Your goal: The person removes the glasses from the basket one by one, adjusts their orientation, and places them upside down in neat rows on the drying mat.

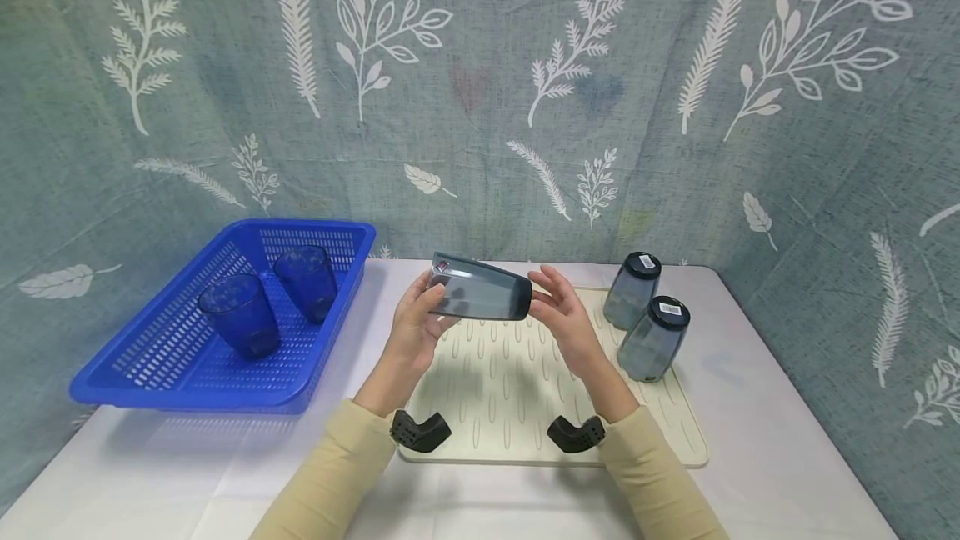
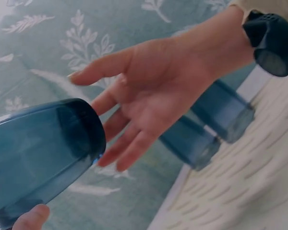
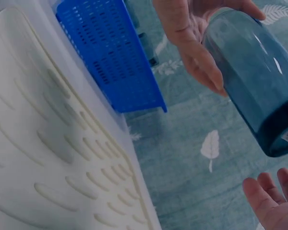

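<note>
A smoky blue-grey drinking glass (image 1: 483,288) lies sideways in mid-air over the mat, its thick dark base toward the right. My left hand (image 1: 416,319) grips it near the rim end, thumb on the near side. At the base end is my right hand (image 1: 566,319), its fingers spread and loosely bent; in the right wrist view these fingertips (image 3: 253,188) are apart from the glass. Two similar glasses, one farther back (image 1: 632,294) and one nearer (image 1: 652,342), stand upside down on the mat's right side with labels on their bases.
A cream drying mat (image 1: 495,407) with raised oblong ridges lies on the white table (image 1: 360,473). At left stands a blue perforated basket (image 1: 202,394) holding two glasses, one in front (image 1: 240,319) and one behind (image 1: 307,282). A leaf-patterned curtain (image 1: 465,165) hangs behind the table.
</note>
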### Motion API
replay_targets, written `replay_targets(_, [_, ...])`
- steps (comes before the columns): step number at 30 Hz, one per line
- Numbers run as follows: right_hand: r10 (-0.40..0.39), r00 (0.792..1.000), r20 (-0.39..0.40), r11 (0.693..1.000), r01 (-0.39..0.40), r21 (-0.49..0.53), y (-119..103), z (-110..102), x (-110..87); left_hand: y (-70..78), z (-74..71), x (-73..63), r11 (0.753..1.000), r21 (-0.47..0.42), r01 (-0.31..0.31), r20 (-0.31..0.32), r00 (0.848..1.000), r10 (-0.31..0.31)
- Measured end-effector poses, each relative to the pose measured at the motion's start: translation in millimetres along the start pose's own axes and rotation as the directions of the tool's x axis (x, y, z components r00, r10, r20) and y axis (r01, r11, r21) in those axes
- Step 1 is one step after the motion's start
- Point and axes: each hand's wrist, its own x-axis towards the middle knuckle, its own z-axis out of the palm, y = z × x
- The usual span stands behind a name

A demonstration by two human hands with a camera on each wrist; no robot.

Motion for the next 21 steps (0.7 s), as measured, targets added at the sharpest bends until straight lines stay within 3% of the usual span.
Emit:
replay_targets(13, [0.004,1.0,-0.002,0.986,-0.004,0.169,0,10,0.5,-20.5,13.0,-5.6,0.995,-0.094,0.014,0.023,1.0,-0.012])
replay_targets(21, [-0.001,1.0,-0.021,0.975,0.006,0.222,-1,14,0.8,-27.8,18.1,-8.0,0.994,-0.112,0.018,-0.01,1.0,-0.02])
